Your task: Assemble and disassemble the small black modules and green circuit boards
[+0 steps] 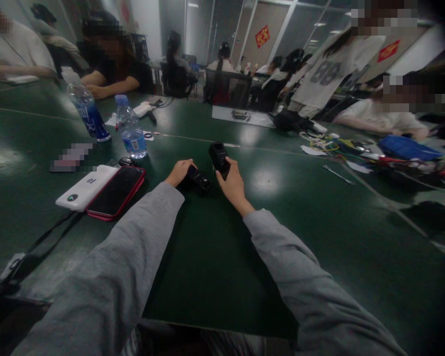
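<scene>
Two small black boxy devices are at the middle of the green table, one at each hand. My right hand (pixel 233 187) is closed around a black handheld device with a dark face (pixel 218 154), held tilted up with its top end above the fingers. To its left, my left hand (pixel 178 172) has its fingers curled over the far end of a second black device (pixel 200 180), which lies low, at or just above the tabletop. Small pale marks show on both devices, too small to read. The two devices are apart.
Left of my forearm are a white power bank (pixel 85 190) and a red-cased phone (pixel 116 192). Behind stand a clear water bottle (pixel 131 131) and a blue-labelled bottle (pixel 85 111). On the right lie tangled cables (pixel 330 143) and a blue bag (pixel 408 147). Several people sit around.
</scene>
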Motion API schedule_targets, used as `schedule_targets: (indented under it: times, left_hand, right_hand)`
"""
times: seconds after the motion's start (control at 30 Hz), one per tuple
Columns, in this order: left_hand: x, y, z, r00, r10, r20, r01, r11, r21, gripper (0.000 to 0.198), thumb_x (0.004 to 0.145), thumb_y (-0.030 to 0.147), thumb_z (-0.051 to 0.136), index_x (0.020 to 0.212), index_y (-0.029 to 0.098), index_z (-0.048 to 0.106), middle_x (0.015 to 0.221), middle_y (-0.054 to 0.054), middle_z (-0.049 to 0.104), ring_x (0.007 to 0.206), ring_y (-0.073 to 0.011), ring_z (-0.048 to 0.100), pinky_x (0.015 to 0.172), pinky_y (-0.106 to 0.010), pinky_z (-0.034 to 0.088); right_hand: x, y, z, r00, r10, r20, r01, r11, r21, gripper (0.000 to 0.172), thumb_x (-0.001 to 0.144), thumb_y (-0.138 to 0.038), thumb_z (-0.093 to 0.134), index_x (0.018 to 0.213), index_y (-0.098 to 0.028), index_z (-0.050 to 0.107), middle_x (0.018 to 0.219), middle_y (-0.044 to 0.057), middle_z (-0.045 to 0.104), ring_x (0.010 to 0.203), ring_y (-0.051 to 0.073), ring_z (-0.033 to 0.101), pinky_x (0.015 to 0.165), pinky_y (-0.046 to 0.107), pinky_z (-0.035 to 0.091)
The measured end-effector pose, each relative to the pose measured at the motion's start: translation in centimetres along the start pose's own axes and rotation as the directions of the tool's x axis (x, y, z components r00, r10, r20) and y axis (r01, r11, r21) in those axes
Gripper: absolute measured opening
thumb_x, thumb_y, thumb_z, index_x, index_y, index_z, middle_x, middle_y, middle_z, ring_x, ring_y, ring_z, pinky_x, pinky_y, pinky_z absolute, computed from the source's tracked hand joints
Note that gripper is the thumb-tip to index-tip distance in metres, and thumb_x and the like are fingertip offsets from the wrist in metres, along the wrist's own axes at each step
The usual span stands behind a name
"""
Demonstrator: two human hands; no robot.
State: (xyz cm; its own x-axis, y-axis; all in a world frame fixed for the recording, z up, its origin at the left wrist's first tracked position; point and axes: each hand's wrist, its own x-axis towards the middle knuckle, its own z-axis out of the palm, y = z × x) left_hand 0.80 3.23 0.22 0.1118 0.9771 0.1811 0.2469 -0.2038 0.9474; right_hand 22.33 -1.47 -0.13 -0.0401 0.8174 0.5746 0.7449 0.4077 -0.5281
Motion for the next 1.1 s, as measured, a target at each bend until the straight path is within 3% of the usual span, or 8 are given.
schedule_targets:
  times: [0.87, 1.1]
  left_hand:
    - [-0.01, -0.05, -0.06, 1.000, 0.012, 0.008, -0.011, 1.000, -0.020, 0.043, 0.086, 0.044, 0.040, 0.067, 0.015, 0.066, 0.068, -0.004, 0.062, 0.070, -0.0179, 0.057, 0.077, -0.031, 0.044]
    - [-0.06, 0.36, 0.05, 1.000, 0.016, -0.020, -0.015, 0.999, 0.047, 0.043, 0.086, 0.041, 0.037, 0.064, 0.016, 0.066, 0.070, -0.005, 0.064, 0.075, -0.0188, 0.057, 0.080, -0.030, 0.043]
  right_hand:
    - [-0.07, -0.21, -0.23, 1.000, 0.002, 0.008, -0.002, 1.000, 0.015, 0.055, 0.090, -0.034, 0.051, 0.140, -0.018, 0.035, 0.135, 0.017, 0.049, 0.115, 0.031, 0.057, 0.091, 0.049, 0.053]
    - [-0.03, -0.17, -0.14, 1.000, -0.006, 0.000, 0.006, 1.000, 0.027, 0.054, 0.090, -0.033, 0.051, 0.140, -0.019, 0.035, 0.137, 0.015, 0.048, 0.117, 0.030, 0.056, 0.095, 0.049, 0.051]
